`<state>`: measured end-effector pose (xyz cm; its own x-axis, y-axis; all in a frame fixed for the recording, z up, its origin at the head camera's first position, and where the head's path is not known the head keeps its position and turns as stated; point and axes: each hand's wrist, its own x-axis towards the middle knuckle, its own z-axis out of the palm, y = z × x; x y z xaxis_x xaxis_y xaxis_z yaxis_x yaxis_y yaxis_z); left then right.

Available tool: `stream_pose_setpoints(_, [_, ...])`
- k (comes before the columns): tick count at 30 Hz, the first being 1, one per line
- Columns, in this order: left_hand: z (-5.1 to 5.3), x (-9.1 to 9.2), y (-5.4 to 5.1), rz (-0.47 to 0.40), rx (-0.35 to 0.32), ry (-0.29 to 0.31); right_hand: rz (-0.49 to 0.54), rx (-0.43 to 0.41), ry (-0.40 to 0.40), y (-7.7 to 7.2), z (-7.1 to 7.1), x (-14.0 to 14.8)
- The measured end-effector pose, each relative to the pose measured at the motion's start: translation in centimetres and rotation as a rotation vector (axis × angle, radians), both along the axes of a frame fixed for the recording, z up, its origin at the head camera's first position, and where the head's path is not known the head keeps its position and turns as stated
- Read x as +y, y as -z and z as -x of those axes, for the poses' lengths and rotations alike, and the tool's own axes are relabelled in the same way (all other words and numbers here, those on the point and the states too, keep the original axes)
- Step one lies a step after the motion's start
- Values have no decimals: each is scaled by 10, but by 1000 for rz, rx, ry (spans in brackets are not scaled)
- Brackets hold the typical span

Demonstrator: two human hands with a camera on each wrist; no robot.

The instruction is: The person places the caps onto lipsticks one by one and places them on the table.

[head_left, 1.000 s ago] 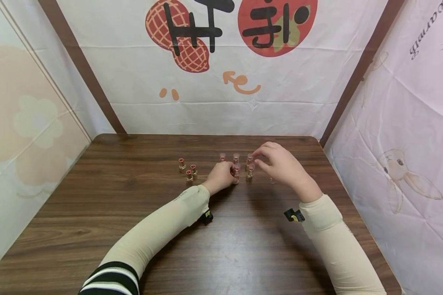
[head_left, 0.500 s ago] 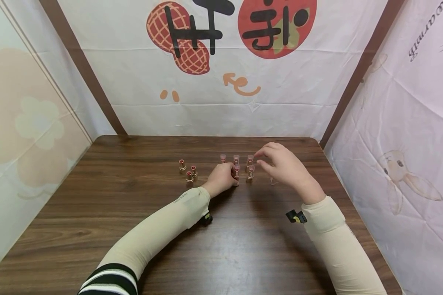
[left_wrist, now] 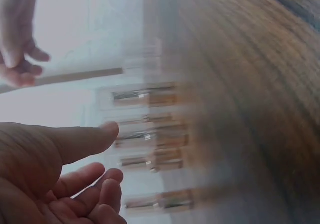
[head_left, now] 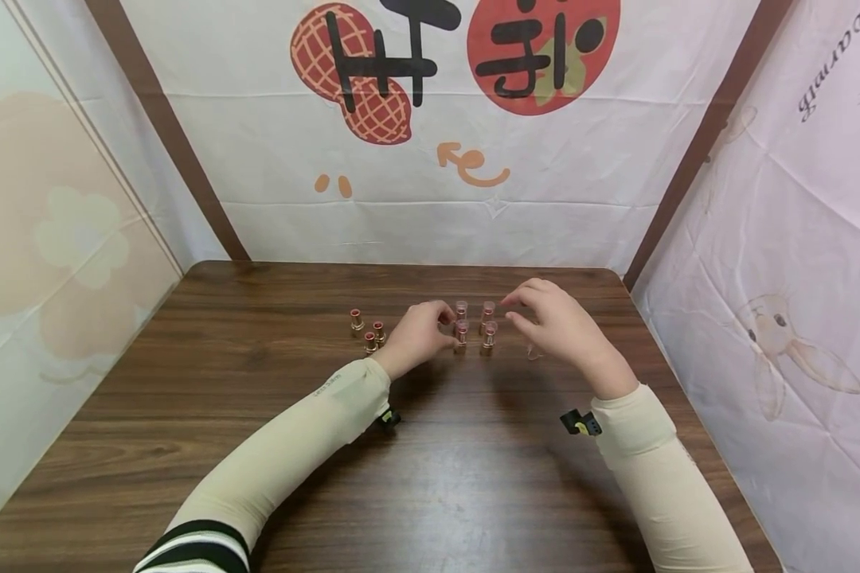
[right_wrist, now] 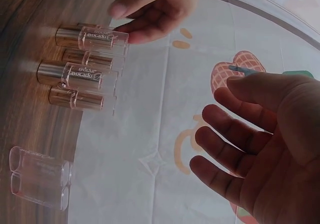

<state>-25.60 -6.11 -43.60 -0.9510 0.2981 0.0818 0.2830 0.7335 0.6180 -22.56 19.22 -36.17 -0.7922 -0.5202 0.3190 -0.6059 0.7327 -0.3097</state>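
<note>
My left hand (head_left: 417,336) is just left of a group of lipsticks with clear caps, its thumb and fingers parted. In the left wrist view the left fingers (left_wrist: 107,189) are loosely bent with nothing between them. The nearest capped lipstick (head_left: 462,337) stands upright beside that hand; another capped lipstick (head_left: 489,340) stands to its right. To the right of the group my right hand (head_left: 562,330) hovers, holding nothing, its fingers (right_wrist: 220,176) relaxed in the right wrist view. Part of the group's left side is hidden behind the left hand.
Three lipsticks without caps, one being the far-left lipstick (head_left: 356,320), stand left of my left hand. Two loose clear caps (right_wrist: 40,178) stand together on the brown wooden table (head_left: 430,477), near my right hand. A printed white cloth (head_left: 373,227) hangs behind the table.
My left hand has drawn back leftward from the front capped lipstick, and its fingers have parted. The back-left capped lipstick is now out of sight behind it. The right hand has barely moved.
</note>
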Motion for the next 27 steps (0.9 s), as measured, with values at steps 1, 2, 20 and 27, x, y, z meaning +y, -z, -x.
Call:
stream_pose_setpoints(1, [-2,-3,-3,-2,-4,1,-1,-1,1,0,0,0])
stream_pose_setpoints(2, [-4,-6,-6,-6,-5,1,-2,-2,1,0,0,0])
stream_pose_setpoints(20, [-28,-83,-22,6,17,-60,-40,-60,59,13,6,20])
stream_pose_setpoints(27, [-37,-105,-21,-37,-2,-76,-83,-116,104,21,11,30])
